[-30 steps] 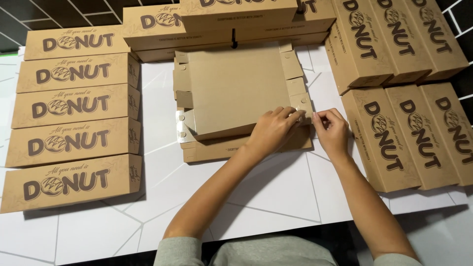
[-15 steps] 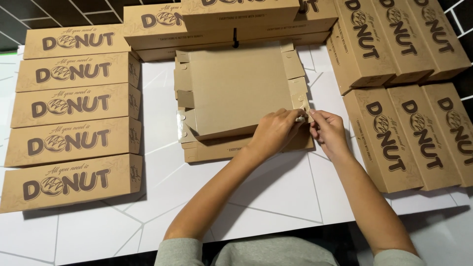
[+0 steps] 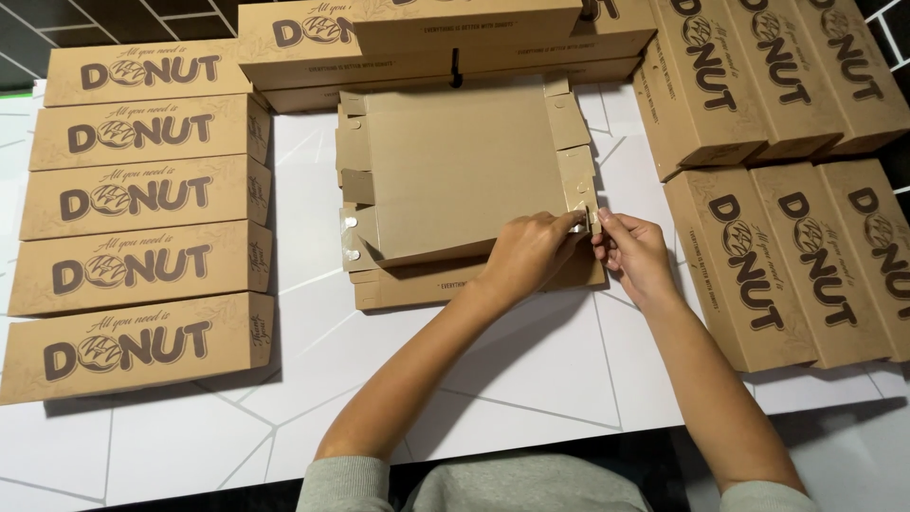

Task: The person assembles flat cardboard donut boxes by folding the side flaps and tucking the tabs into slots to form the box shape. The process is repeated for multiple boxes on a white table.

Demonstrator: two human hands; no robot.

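- The person is wearing a light grey-green garment, showing at the bottom centre of the frame.
- Its sleeves are ending near the elbows.
- The left hand (image 3: pixel 527 254) and right hand (image 3: pixel 633 254) are showing bare, without gloves or rings.

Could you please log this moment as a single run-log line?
left hand: pinching right edge flap of flat box blank | right hand: pinching same flap | surroundings: folded boxes both sides, white table

Box rows (image 3: pixel 142 265) flanking open tabletop (image 3: pixel 531 379)
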